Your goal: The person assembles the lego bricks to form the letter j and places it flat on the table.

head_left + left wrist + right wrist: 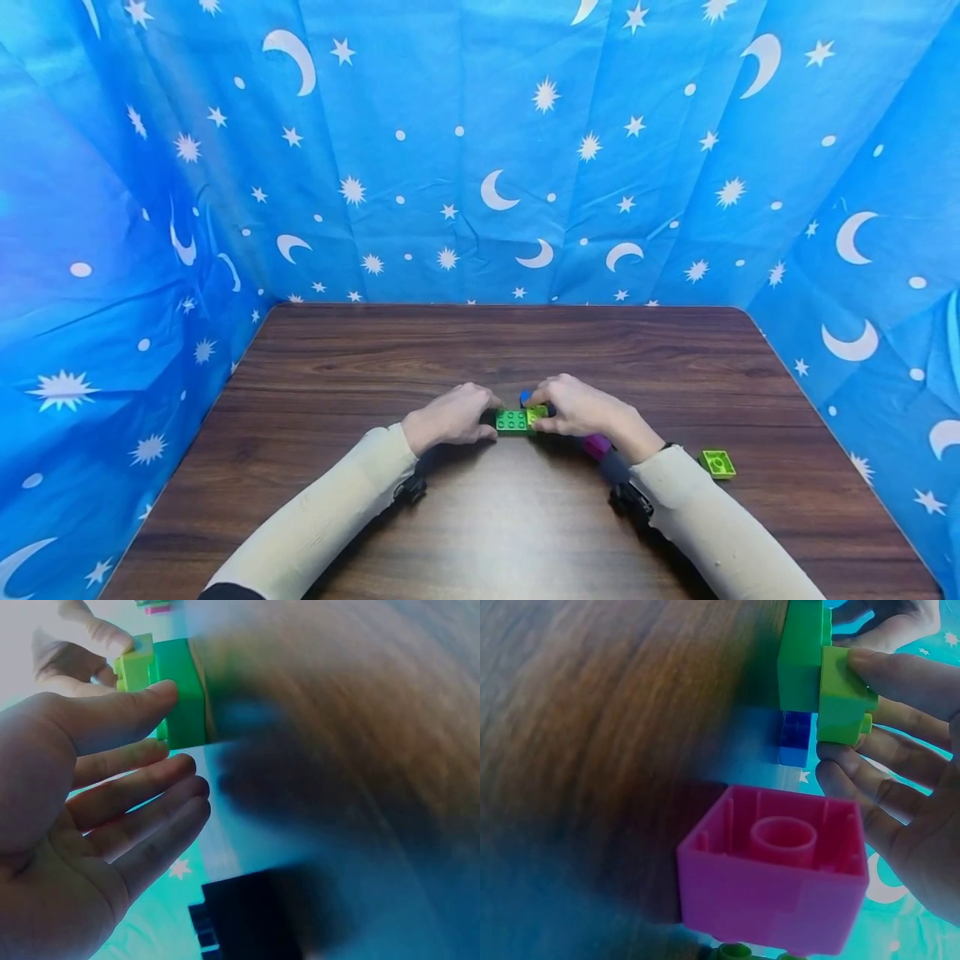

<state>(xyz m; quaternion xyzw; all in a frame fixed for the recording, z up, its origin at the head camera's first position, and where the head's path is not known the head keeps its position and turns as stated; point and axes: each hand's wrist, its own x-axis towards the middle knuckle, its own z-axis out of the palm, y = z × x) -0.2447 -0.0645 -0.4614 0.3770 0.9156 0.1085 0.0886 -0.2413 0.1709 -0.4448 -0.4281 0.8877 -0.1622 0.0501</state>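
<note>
A green brick [512, 422] with studs on top lies between both hands, its long side running left to right. My left hand [453, 414] pinches its left end, the thumb pressed on the side in the left wrist view and the other fingers loosely extended. On the green brick's right end sits a smaller lime brick [845, 694]. My right hand [581, 406] pinches this lime brick between thumb and fingers. Just behind them is a blue brick [795, 739], partly covered by the right hand in the head view.
A pink brick [772, 877] lies near the right wrist, its hollow underside showing. Farther right, another lime brick [717, 464] rests hollow side up on the wooden table [360, 342]. A dark studded block [247, 915] shows low in the left wrist view. Blue curtains [420, 167] surround the table.
</note>
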